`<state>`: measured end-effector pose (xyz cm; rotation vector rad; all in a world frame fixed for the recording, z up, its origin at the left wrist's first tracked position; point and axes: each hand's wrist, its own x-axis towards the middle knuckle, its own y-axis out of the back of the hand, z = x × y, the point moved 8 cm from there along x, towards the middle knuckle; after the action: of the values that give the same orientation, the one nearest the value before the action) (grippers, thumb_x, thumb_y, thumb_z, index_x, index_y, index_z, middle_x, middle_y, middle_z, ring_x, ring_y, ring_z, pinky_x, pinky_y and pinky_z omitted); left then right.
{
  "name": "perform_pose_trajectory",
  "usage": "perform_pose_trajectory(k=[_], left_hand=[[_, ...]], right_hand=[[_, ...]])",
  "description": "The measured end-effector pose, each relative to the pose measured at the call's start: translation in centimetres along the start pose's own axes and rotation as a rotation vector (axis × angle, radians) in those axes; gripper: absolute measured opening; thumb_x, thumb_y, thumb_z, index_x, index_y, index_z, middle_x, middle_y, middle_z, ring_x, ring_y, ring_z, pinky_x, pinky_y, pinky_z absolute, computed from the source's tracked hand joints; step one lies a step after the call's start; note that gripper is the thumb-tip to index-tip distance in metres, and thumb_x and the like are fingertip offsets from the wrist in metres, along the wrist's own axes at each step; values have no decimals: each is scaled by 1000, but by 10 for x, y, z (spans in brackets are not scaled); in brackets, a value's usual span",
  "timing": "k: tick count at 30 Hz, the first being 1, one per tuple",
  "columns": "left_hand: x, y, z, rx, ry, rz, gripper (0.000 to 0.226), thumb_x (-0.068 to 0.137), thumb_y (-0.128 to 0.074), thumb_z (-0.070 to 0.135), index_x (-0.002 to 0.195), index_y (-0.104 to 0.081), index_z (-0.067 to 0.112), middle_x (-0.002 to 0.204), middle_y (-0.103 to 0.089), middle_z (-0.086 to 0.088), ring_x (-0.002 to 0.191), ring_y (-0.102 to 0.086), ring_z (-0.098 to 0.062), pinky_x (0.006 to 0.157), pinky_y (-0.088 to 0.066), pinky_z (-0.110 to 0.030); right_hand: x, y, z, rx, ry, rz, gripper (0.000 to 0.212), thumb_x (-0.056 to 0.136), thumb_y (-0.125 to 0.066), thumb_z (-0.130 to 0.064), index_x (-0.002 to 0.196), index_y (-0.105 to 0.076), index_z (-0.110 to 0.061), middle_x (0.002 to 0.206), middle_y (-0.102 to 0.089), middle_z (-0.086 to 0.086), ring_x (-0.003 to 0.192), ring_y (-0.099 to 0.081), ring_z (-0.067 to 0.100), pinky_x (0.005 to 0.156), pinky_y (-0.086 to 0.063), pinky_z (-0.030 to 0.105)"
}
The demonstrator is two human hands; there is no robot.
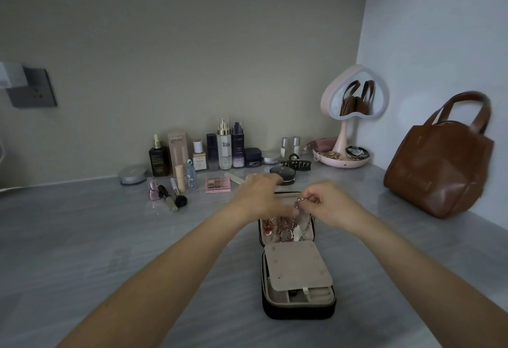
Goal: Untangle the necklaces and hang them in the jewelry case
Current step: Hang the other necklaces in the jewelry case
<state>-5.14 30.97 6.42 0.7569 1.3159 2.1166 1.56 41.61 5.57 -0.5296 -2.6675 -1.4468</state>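
A black zip jewelry case (298, 309) lies open on the grey table, its beige flap folded over the near half. Several thin necklaces (286, 228) hang and bunch against the far half's lining. My right hand (327, 204) pinches the top end of one chain (299, 199) near the upper edge of the case. My left hand (261, 199) is over the far half, its fingers touching the chains just left of that pinch; whether they grip one is hidden.
Cosmetic bottles (224, 146), brushes, a pink palette (217, 184) and a black compact (284, 175) stand behind the case. A heart mirror with a pink tray (343, 159) is at the back right; a brown handbag (439, 166) leans on the right wall.
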Motion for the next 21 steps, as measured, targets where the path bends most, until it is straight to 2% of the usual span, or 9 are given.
perform_pose_trajectory(k=[2,4,6,11,21], left_hand=[[2,-16,-2,-27,38,-86,83,65,-70,58,131,-43,15,134,-48,-4,124,-44,-23,100,-41,-40],[4,-26,-2,-50,62,-65,71,65,-68,60,118,-51,15,120,-57,-3,111,-54,-22,90,-47,-39],[4,-25,-3,-22,72,14,56,69,-66,54,106,-55,14,108,-60,-5,100,-58,-24,80,-49,-37],[3,-17,-2,-9,63,129,35,79,-57,39,101,-57,12,105,-62,-8,100,-58,-29,78,-47,-36],[6,-18,-6,-89,58,167,35,80,-60,39,108,-57,18,109,-62,-4,103,-57,-24,79,-44,-34]], right_hand=[[1,1,-9,-101,36,19,9,85,-60,-20,79,-66,-22,79,-63,-4,75,-55,14,66,-43,24],[3,0,-16,-192,61,34,13,85,-59,-21,91,-69,-15,95,-67,3,86,-59,19,74,-46,28],[4,-1,-17,-246,63,43,15,86,-57,-20,94,-69,-15,101,-67,7,94,-60,24,78,-48,31],[4,0,-17,-275,37,73,16,85,-55,-16,93,-69,-11,99,-66,11,94,-60,28,77,-49,34],[-7,15,-15,-233,-47,320,10,82,-61,-26,88,-66,-19,95,-69,3,96,-60,26,74,-50,32]])
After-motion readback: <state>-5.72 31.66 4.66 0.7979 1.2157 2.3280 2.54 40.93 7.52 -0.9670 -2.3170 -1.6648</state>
